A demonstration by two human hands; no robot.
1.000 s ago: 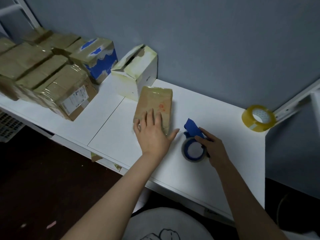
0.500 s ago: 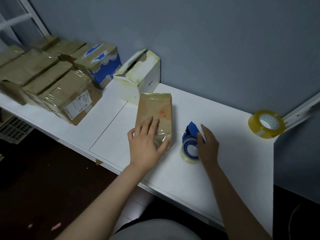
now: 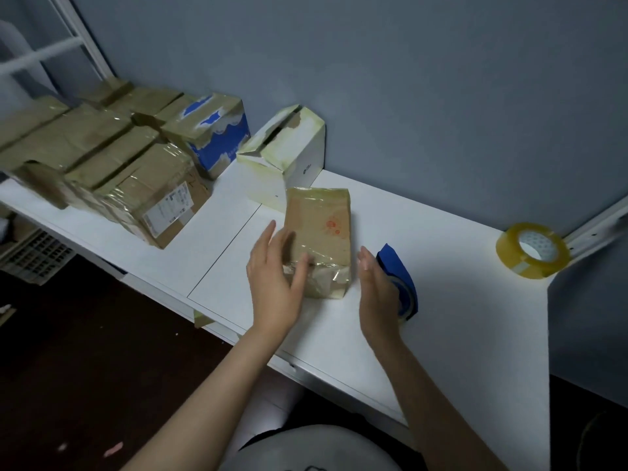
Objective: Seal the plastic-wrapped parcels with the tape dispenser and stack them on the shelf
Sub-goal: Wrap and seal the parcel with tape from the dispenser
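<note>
Parcel [image 3: 323, 229] mid-tabletop near the front edge, apparently taped; left hand [image 3: 275, 280] open, thumb touching its near end, right hand [image 3: 377, 294] open, empty, beside the idle tape dispenser [image 3: 397, 270]; stacking with the sealed parcels [image 3: 102, 154] at the left end probably remains.

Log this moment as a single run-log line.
left hand: fingers straight, at parcel's left edge | right hand: empty, between parcel and tape dispenser | tape dispenser: on table, unheld
</note>
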